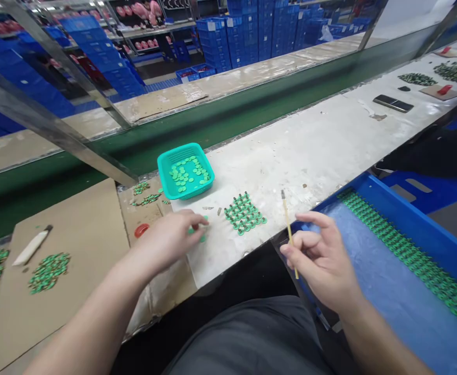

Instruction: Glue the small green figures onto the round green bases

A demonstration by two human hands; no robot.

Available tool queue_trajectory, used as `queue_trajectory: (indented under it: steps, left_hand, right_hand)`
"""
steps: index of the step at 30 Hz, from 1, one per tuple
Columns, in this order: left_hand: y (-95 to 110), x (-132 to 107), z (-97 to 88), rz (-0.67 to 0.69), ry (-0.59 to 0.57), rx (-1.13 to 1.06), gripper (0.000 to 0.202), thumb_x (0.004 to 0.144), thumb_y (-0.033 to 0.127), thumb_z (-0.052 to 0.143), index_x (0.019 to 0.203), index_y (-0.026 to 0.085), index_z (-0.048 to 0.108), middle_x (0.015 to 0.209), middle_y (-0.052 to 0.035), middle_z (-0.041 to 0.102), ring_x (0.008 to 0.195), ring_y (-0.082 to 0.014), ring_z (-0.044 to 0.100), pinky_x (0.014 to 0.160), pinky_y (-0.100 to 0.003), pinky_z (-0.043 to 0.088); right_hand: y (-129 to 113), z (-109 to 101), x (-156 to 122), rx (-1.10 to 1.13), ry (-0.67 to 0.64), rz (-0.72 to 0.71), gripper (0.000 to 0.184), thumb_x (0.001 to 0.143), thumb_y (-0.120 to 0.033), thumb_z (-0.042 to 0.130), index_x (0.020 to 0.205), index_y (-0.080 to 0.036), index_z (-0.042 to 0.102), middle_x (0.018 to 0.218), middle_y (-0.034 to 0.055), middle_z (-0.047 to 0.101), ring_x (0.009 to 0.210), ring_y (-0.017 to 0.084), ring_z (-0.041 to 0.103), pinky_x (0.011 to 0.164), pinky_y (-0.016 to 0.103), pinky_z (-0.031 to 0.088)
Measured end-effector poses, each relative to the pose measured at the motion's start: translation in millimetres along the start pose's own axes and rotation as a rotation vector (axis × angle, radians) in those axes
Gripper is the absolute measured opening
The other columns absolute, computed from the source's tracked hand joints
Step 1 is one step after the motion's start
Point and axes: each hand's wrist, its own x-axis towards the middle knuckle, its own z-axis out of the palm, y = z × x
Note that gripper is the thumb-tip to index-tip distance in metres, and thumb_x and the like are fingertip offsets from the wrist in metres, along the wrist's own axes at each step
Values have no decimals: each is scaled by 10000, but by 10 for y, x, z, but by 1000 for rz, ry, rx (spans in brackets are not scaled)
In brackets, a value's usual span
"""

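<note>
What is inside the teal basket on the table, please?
Green discs lie scattered in the basket, some overlapping; anything directly beneath them is covered and cannot be seen.

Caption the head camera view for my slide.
Right hand holding a dark-tipped stick, left hand beside green discs near a teal basket.

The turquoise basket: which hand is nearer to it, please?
The left hand. It is close to the basket, on the person's side of it; the right hand is farther away, toward the right, holding a thin stick.
</note>
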Motion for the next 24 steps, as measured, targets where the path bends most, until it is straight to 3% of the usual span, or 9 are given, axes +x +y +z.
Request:
queue_trajectory:
  steps: [2, 4, 7, 10, 13, 17, 20, 22, 24]
  left_hand:
    - [-53, -249, 103, -18, 12, 9, 319, 970, 487, 641, 1026, 321, 907, 1081, -98, 841, 963, -317, 799, 783, -402, 591]
    - [-70, -387, 235, -34, 41, -6, 347, 1006, 491, 593, 1024, 298, 881, 1112, -128, 814, 1045, -347, 790, 842, -435, 603]
    - [-58, -480, 386, -64, 77, -72, 262, 1017, 438, 614, 995, 279, 822, 1091, -125, 810, 1083, -352, 784, 923, -462, 622]
    - [-74, -656, 445, -107, 112, -176, 198, 1009, 359, 650, 1040, 279, 828, 1029, -86, 833, 980, -300, 802, 907, -428, 650]
    - [-154, -1015, 485, -173, 197, -289, 261, 1073, 405, 642, 1123, 291, 872, 1088, -54, 883, 958, -248, 841, 874, -363, 685]
    - [-327, -1519, 622, -323, 410, -350, 358, 1142, 512, 621, 1088, 271, 880, 953, -36, 877, 826, -231, 817, 777, -352, 676]
    - [-437, -1717, 762, -372, 554, -315, 329, 1111, 538, 689, 1029, 302, 903, 1016, -53, 864, 992, -271, 796, 945, -424, 665]
    - [-490, -1781, 813, -373, 612, -292, 313, 1108, 538, 707, 1027, 318, 914, 1054, -66, 834, 1060, -283, 759, 1010, -451, 634]
    - [-543, -1825, 801, -359, 630, -300, 300, 1133, 517, 689, 1121, 322, 916, 1068, -60, 803, 1012, -255, 739, 946, -417, 621]
  right_hand:
    - [-132, -16, 35, -21, -16, -64, 322, 1082, -164, 820, 1349, -343, 841, 750, -77, 810, 625, 152, 834, 620, 230, 712]
    - [-266, 3, 72, 6, -61, -122, 240, 1156, -223, 747, 1257, -336, 933, 961, 19, 951, 872, 216, 954, 825, 316, 811]
    - [-420, 112, 111, 107, -137, -155, 222, 1156, -324, 801, 1320, -343, 949, 1218, 75, 975, 1131, 304, 968, 1021, 440, 830]
    - [-459, 286, 132, 47, -51, -203, 119, 1100, -269, 897, 1165, -344, 963, 990, 33, 961, 902, 248, 953, 868, 362, 827]
    - [-372, 477, 157, -42, 2, -230, 195, 1193, -341, 790, 1123, -320, 971, 798, 17, 877, 717, 185, 860, 711, 292, 756]
    - [-175, 767, 210, 14, -106, -107, 380, 1265, -482, 654, 1162, -308, 976, 897, 41, 912, 794, 159, 870, 735, 245, 723]
    - [-77, 1019, 246, 38, -194, -66, 419, 1257, -517, 665, 1094, -281, 969, 915, 49, 905, 835, 155, 861, 795, 244, 713]
    - [-53, 1186, 266, 46, -236, -56, 371, 1232, -501, 715, 1064, -271, 953, 922, 49, 891, 835, 156, 842, 797, 254, 704]
    - [-50, 1336, 289, 80, -239, -34, 178, 1127, -398, 871, 1010, -269, 908, 900, 23, 853, 804, 149, 796, 752, 246, 677]
